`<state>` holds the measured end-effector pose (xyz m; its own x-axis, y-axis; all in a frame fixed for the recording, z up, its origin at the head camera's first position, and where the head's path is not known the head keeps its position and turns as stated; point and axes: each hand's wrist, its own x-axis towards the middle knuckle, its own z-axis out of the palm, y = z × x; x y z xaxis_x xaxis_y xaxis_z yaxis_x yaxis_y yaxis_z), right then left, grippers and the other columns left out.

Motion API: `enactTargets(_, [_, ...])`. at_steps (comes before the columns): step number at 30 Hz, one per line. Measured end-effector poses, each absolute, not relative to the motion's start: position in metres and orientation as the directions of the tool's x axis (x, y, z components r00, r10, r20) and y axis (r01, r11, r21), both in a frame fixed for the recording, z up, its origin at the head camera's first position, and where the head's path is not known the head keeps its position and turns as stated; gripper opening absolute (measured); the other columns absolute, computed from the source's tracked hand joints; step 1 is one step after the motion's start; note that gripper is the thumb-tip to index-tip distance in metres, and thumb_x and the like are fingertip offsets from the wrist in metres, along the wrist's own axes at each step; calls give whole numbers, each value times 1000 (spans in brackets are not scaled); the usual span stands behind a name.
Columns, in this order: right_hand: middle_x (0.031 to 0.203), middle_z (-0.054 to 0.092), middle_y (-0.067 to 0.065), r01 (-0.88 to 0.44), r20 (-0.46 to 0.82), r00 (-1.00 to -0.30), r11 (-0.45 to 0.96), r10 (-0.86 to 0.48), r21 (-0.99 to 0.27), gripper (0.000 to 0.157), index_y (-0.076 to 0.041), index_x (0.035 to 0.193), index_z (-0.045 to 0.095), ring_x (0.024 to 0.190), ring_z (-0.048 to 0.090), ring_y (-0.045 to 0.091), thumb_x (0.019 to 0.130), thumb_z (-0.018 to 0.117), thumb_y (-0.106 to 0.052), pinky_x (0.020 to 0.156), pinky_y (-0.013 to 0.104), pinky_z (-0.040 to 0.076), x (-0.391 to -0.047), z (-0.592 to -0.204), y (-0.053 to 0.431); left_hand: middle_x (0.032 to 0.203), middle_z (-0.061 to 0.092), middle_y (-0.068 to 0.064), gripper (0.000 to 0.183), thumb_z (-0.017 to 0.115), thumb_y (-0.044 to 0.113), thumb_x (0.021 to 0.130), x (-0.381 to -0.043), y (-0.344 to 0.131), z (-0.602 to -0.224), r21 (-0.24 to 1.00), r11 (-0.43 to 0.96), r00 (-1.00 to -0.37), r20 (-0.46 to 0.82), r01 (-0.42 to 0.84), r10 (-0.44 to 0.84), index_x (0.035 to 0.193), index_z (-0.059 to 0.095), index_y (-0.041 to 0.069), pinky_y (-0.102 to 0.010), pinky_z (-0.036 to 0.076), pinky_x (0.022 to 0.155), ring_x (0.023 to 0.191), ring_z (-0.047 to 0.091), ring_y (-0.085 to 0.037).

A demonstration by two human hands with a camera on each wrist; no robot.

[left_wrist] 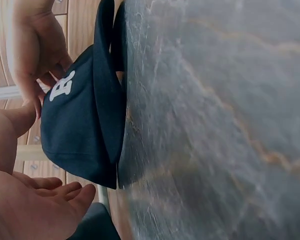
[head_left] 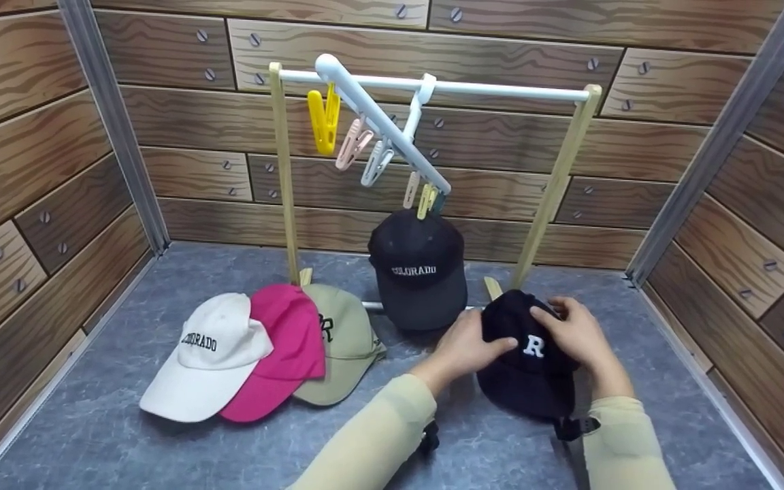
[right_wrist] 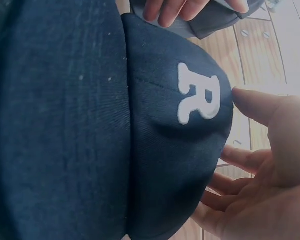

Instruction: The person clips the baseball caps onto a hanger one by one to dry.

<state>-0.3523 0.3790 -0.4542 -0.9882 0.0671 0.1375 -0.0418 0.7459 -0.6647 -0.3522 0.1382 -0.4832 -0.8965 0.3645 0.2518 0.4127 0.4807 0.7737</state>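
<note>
A dark navy baseball cap (head_left: 525,381) with a white R on its front sits on the grey surface, brim toward me. My left hand (head_left: 465,346) lies along the cap's left side, its thumb near the R; in the left wrist view its fingers (left_wrist: 65,192) look fairly straight. From the other side my right hand (head_left: 579,333) holds the crown, thumb on top and fingers reaching behind, as the right wrist view shows. Just left of them, a black COLORADO cap (head_left: 416,292) hangs from clips on a white hanger (head_left: 385,126).
White (head_left: 218,371), magenta (head_left: 286,361) and olive (head_left: 348,361) caps overlap on the surface at left. Yellow (head_left: 324,122), pink (head_left: 353,144) and pale blue (head_left: 377,163) clips hang from the hanger. A wooden rack (head_left: 552,194) carries its white bar; wood-patterned walls stand around.
</note>
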Motion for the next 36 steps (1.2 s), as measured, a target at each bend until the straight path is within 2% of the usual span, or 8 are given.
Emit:
enactTargets(6, [154, 55, 39, -8, 108, -990, 742, 87, -670, 80, 12, 158, 47, 144, 51, 55, 113, 62, -52, 122, 65, 37, -354, -461, 383, 142, 71, -10, 67, 84, 43, 98, -354, 144, -483, 757, 473, -877, 274, 450, 396, 150, 64, 5, -36, 52, 111, 133, 66, -22])
enactTargets(12, [158, 50, 39, 17, 63, -995, 743, 79, -669, 85, 11, 161, 44, 148, 46, 56, 113, 57, -58, 124, 66, 34, -353, -465, 385, 149, 67, -8, 74, 83, 47, 98, -355, 147, -486, 740, 529, -897, 233, 415, 376, 156, 59, 7, -38, 50, 114, 139, 61, -22])
enactTargets(21, [158, 50, 39, 31, 38, -996, 740, 77, -672, 83, 10, 160, 48, 148, 46, 57, 116, 49, -60, 123, 68, 34, -355, -468, 386, 139, 71, -12, 69, 83, 47, 97, -360, 147, -491, 797, 473, -907, 212, 377, 365, 148, 65, 3, -38, 53, 109, 128, 67, -23])
enactTargets(26, [161, 48, 39, 50, 16, -996, 736, 83, -675, 87, 10, 161, 47, 149, 45, 57, 115, 46, -64, 123, 68, 34, -355, -468, 386, 143, 69, -12, 74, 82, 50, 98, -362, 146, -491, 795, 496, -916, 179, 349, 358, 151, 61, 3, -39, 52, 111, 132, 65, -22])
enactTargets(36, [158, 50, 39, 20, 38, -998, 760, 59, -649, 86, 13, 157, 51, 146, 47, 58, 116, 45, -62, 121, 68, 37, -357, -468, 386, 136, 73, -9, 66, 82, 47, 99, -365, 148, -493, 764, 507, -897, 214, 400, 386, 146, 65, 3, -36, 54, 108, 126, 68, -20])
